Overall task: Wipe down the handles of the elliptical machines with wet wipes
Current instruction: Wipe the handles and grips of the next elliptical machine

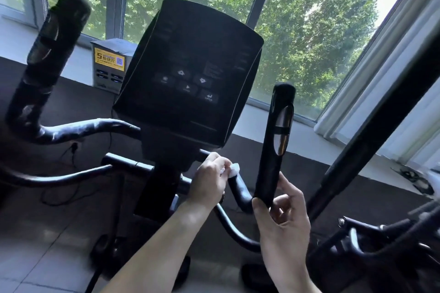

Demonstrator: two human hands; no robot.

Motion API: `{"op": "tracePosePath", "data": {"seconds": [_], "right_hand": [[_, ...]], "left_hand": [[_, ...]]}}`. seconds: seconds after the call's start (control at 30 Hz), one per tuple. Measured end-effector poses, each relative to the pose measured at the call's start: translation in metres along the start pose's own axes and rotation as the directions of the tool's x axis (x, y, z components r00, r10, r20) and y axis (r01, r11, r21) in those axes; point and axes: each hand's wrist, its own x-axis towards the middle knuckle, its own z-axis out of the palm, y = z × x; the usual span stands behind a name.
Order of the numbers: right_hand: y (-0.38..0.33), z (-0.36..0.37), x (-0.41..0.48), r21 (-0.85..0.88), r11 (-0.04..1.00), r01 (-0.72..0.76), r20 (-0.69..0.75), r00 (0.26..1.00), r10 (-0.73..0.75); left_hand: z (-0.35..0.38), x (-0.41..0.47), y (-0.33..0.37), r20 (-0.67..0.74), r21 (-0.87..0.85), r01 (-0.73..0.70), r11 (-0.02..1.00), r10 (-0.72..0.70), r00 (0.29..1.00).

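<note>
Wiping my right-side handlebar bend, at five o'clock from the console (190, 66).
My left hand (209, 179) clamps the wet wipe (233, 170) round the handlebar (240, 189); my right hand (284, 217) pinches the upright grip (273, 150), probably steadying.

The left hand (209, 181) reaches forward on a bare, extended forearm, fingers curled round a wipe (233, 170) and pressing it to the handle (240, 188). The right hand (283, 219) is raised beside it, thumb and fingers loosely curled round the handle's upright grip.

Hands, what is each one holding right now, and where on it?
Left hand grips a white wipe bunched against the handlebar's bend. Right hand holds the upright handle at its bottom end.
</note>
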Motion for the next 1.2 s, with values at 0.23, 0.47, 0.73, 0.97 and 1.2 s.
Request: {"op": "tracePosePath", "data": {"seconds": [0.23, 0.47, 0.73, 0.97, 1.2], "right_hand": [[-0.003, -0.001, -0.001, -0.03, 1.0, 0.003, 0.002, 1.0, -0.003], [0.002, -0.002, 0.001, 0.044, 0.999, -0.021, 0.036, 0.999, 0.019], [-0.002, -0.005, 0.002, 0.05, 0.999, -0.017, 0.032, 0.999, 0.015], [-0.002, -0.005, 0.003, 0.043, 0.999, 0.003, 0.032, 0.999, -0.005], [-0.001, -0.006, 0.004, 0.044, 0.999, 0.016, 0.04, 0.999, -0.018]], "left_hand": [[0.005, -0.013, -0.001, -0.044, 0.013, 0.055, 0.998, -0.054, 0.998], [0.012, -0.004, -0.001, -0.093, -0.077, 0.193, 0.978, -0.2, 0.975], [0.014, -0.01, -0.002, -0.059, -0.069, 0.169, 0.983, -0.173, 0.983], [-0.017, -0.053, 0.034, 0.235, -0.45, 0.186, 0.873, -0.085, 0.968], [0.011, -0.021, -0.004, -0.007, -0.266, 0.203, 0.942, -0.212, 0.977]]}}
